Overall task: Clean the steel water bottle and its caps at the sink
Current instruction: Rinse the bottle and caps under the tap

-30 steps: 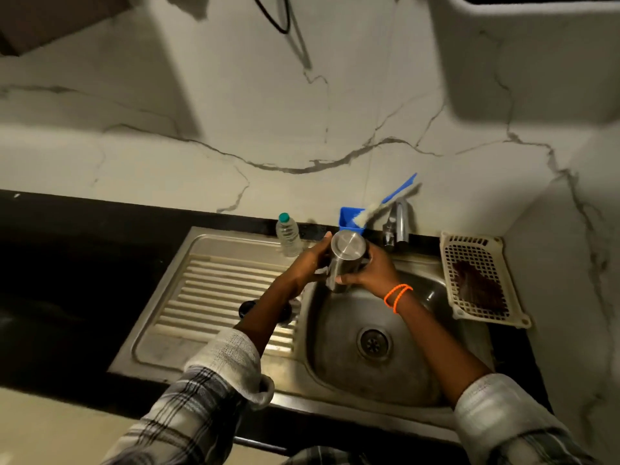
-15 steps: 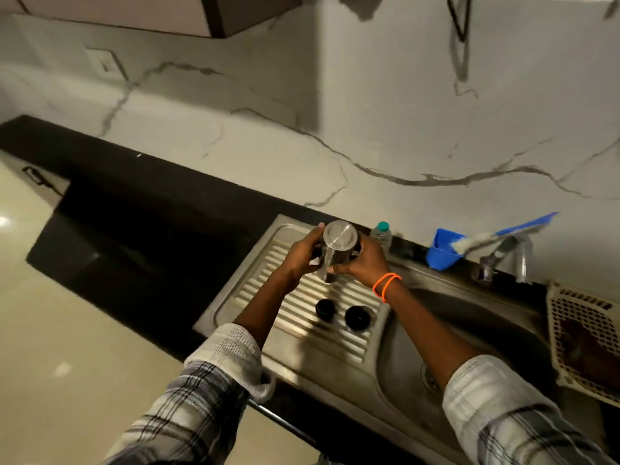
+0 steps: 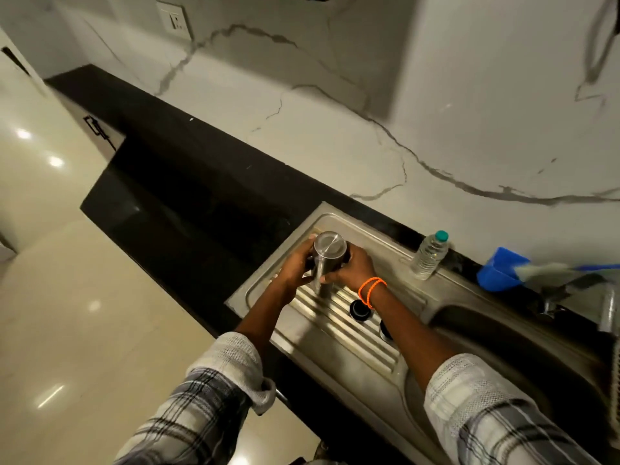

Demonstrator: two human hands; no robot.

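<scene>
The steel water bottle [image 3: 326,257] stands inverted, base up, at the far left end of the ribbed drainboard [image 3: 339,325]. My left hand [image 3: 296,266] grips it from the left and my right hand [image 3: 349,270], with orange bands at the wrist, grips it from the right. A black cap [image 3: 359,310] lies on the ribs just below my right wrist. A second dark cap [image 3: 385,330] shows partly behind my right forearm.
A small plastic water bottle [image 3: 429,255] stands at the drainboard's back edge. A blue tub [image 3: 500,270] with a brush sits to its right, beside the blurred tap [image 3: 607,310]. The sink basin [image 3: 523,357] lies right; black counter [image 3: 188,196] stretches left.
Both hands carried the inverted bottle from over the basin leftward to the drainboard's far end. The view swung left with them.
</scene>
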